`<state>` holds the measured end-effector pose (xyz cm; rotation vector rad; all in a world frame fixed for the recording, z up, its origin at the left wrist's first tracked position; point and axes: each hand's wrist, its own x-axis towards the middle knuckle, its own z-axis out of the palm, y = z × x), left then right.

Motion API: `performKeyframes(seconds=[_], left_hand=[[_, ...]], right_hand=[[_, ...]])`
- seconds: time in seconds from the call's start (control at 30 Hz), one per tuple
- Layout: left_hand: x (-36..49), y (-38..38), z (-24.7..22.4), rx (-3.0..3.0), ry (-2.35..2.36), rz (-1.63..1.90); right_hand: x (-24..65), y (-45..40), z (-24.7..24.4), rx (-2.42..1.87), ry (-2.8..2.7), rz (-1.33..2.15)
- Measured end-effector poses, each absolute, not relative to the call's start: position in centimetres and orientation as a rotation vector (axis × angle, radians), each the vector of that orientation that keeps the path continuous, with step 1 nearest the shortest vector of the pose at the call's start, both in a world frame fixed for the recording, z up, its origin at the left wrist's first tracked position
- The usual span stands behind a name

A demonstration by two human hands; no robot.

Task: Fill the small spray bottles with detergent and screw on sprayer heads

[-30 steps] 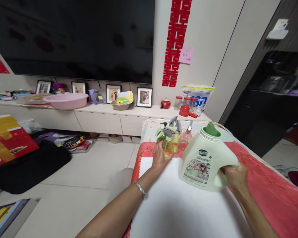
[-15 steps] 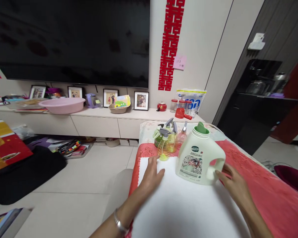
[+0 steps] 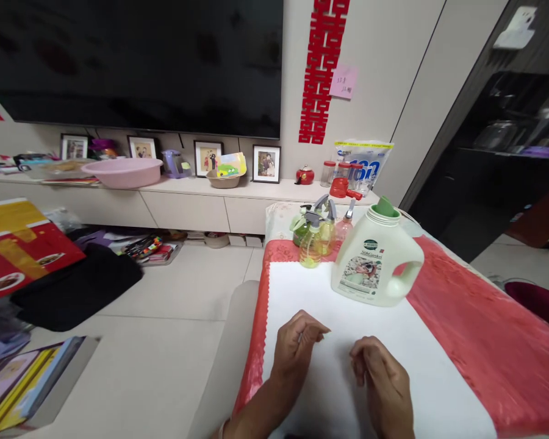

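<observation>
My left hand (image 3: 295, 350) is above the white sheet (image 3: 329, 289), its fingers curled and drawn together, with nothing visible in them. To its right, my right hand (image 3: 382, 378) has its fingers bent in against the thumb, also with nothing visible in them. The two hands are apart. Beyond them a pale green jug (image 3: 366, 262) with a green cap stands upright, touched by neither hand. Left of the jug, a clear spray bottle (image 3: 310, 247) with yellowish liquid stands in front of several others, including a pink one (image 3: 343, 228).
The sheet lies on a red table cover (image 3: 466, 317). Behind the table, a low cabinet (image 3: 183, 201) carries a pink basin (image 3: 123, 172), framed photos, a red cup (image 3: 339, 186) and jars. A grey seat edge (image 3: 231, 341) is left of the table; books and bags are on the floor.
My right hand has left the jug's handle and come toward me. My left hand has drawn back from the spray bottles, and its fingers have curled. The view has tilted down.
</observation>
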<state>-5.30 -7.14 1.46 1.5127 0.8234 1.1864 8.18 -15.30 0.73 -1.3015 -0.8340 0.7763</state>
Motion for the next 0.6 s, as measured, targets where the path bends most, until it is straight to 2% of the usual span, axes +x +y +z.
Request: performKeyframes(seconds=[0.23,0.6], left_hand=[[-5.6,-7.6,0.6,1.503,0.825,1.01],[-5.1,-7.3,1.2,1.395,1.081,0.824]], right_hand=[[6.5,-15.0,-0.8,-1.242,-0.833,0.805],[7.5,-13.2,-3.8,-1.282,-0.675,0.854]])
